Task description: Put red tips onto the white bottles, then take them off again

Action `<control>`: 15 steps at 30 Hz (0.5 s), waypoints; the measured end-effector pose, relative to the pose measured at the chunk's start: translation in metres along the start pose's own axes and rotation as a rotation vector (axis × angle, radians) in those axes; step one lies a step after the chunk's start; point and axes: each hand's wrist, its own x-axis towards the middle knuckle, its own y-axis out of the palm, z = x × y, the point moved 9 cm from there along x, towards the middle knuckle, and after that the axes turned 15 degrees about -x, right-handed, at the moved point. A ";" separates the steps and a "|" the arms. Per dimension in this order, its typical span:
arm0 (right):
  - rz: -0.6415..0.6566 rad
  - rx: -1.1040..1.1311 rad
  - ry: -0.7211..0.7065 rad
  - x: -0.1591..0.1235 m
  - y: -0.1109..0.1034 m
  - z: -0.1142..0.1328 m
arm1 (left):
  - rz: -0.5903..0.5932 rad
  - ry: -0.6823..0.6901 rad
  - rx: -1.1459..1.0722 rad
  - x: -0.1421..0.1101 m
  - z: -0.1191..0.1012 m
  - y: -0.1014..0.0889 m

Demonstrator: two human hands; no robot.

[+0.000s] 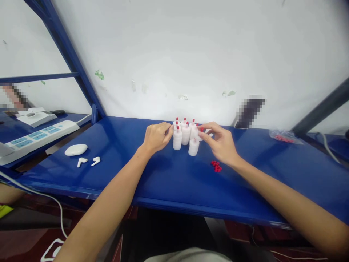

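Several small white bottles (185,135) with red caps stand clustered at the back of the blue table (169,182). My left hand (156,136) is curled, its fingertips touching the leftmost bottle. My right hand (219,141) pinches a small red cap at the right side of the cluster, beside a bottle. A little heap of loose red caps (216,166) lies on the table just below my right hand.
A white earbud case (76,149) and two loose earbuds (88,161) lie at the left of the table. A white power strip (35,138) sits on the neighbouring bench. A clear bag with red caps (285,137) lies at the right rear. White wall behind.
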 end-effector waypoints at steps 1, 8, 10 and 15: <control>0.010 0.016 0.006 -0.001 0.004 -0.001 | -0.001 0.008 -0.021 0.001 -0.003 -0.001; 0.062 0.047 0.047 -0.008 0.019 -0.009 | 0.025 0.166 -0.094 0.000 -0.041 0.001; 0.059 0.041 0.059 -0.009 0.017 -0.009 | 0.155 0.229 -0.101 -0.005 -0.062 0.018; 0.041 0.046 0.053 -0.009 0.014 -0.006 | 0.667 0.288 -0.151 -0.037 -0.105 0.076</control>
